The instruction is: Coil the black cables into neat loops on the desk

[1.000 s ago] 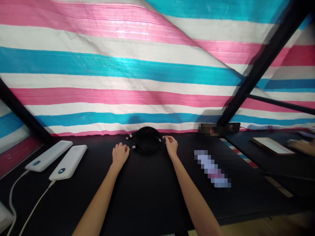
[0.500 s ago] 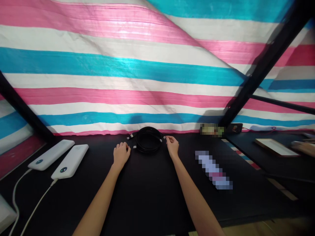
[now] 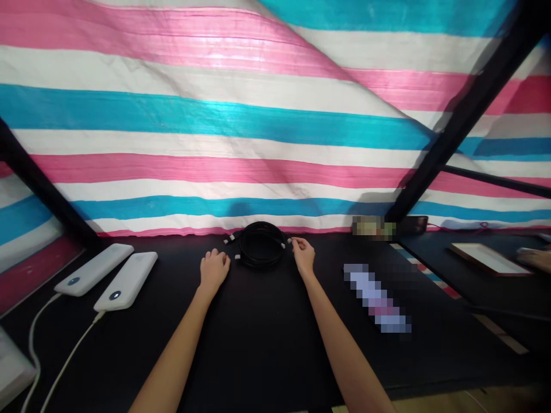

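The head camera looks down at a black cable (image 3: 260, 245). It lies in a round coil on the dark desk (image 3: 258, 344), close to the striped sheet (image 3: 215, 115) at the back. The right hand (image 3: 303, 256) pinches a small plug end of the black cable at the right side of the coil. The left hand (image 3: 214, 269) rests on the desk just left of the coil, fingers loosely curled, holding nothing. Two white power banks (image 3: 127, 281) lie side by side far to the left, each with a white wire (image 3: 64, 361).
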The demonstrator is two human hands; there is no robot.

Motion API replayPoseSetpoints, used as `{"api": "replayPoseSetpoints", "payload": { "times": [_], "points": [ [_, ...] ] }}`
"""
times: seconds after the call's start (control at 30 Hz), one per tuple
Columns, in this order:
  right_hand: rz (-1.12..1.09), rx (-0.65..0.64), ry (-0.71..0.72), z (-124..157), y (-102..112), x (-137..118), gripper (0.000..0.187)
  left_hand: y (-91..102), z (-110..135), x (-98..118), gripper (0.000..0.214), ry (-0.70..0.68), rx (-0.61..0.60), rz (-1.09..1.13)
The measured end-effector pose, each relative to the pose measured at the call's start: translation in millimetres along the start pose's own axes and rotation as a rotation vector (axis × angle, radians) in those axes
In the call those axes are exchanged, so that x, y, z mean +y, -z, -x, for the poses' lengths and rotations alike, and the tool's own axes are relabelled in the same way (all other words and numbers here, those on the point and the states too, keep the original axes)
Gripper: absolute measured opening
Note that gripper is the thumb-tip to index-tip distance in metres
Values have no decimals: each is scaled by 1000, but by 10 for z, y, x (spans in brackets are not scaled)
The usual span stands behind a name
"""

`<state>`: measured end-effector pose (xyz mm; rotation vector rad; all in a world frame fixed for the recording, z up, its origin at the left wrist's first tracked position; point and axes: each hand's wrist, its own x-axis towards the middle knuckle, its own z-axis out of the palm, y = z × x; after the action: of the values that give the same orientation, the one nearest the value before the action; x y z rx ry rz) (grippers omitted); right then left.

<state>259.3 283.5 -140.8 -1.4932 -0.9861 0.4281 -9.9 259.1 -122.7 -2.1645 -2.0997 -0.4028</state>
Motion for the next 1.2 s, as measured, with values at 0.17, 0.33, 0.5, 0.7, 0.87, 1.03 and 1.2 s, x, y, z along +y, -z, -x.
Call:
{"api": "replayPoseSetpoints", "payload": {
  "times": [0.17, 0.33, 0.5, 0.7, 0.87, 1.03, 1.2],
  "points": [
    [-17, -9, -15, 2, 5, -7, 35, 8, 14, 5, 35, 13, 2, 10],
    [-35, -28, -3, 10, 18, -33, 41, 5, 25, 18, 27, 36, 28, 37],
    [31, 0, 55, -8, 25, -47, 47, -19, 14, 19, 28, 56, 39, 65],
    [38, 13, 32, -42, 4, 28, 46, -22, 5, -3, 28, 63, 20, 109],
    [29, 2, 39, -54, 0, 63, 49, 4, 17, -15, 26, 74, 7, 147],
    [39, 8, 61, -56, -1, 63, 47, 2, 14, -13, 26, 81, 1, 169],
    [67, 11, 44, -52, 4, 53, 46, -7, 6, -18, 25, 82, 4, 176]
  ]
}}
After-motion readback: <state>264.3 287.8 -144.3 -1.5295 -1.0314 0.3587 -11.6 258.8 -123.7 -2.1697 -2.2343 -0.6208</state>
